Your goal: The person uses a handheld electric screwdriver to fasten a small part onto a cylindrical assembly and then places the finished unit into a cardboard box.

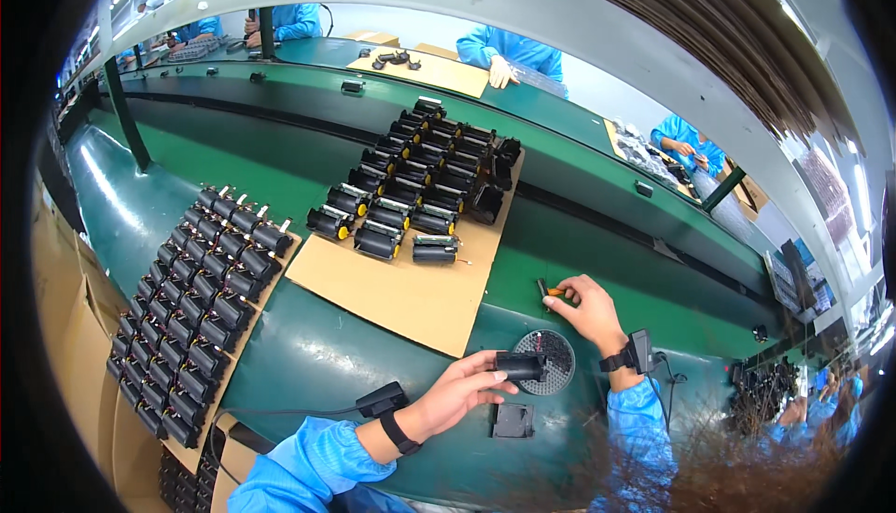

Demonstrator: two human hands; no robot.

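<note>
My left hand is closed around a black cylindrical housing, held over the green bench near a round grey dish. The dish holds small dark pieces too tiny to name. My right hand pinches a small black piece with an orange part between thumb and fingers, beyond the dish. A flat black square block lies on the bench below the housing. Both wrists carry black bands with small devices attached.
A cardboard sheet bears rows of black units with yellow ends. At left, another board holds rows of black housings with wires. A green conveyor belt runs behind. Several co-workers in blue sleeves work across it.
</note>
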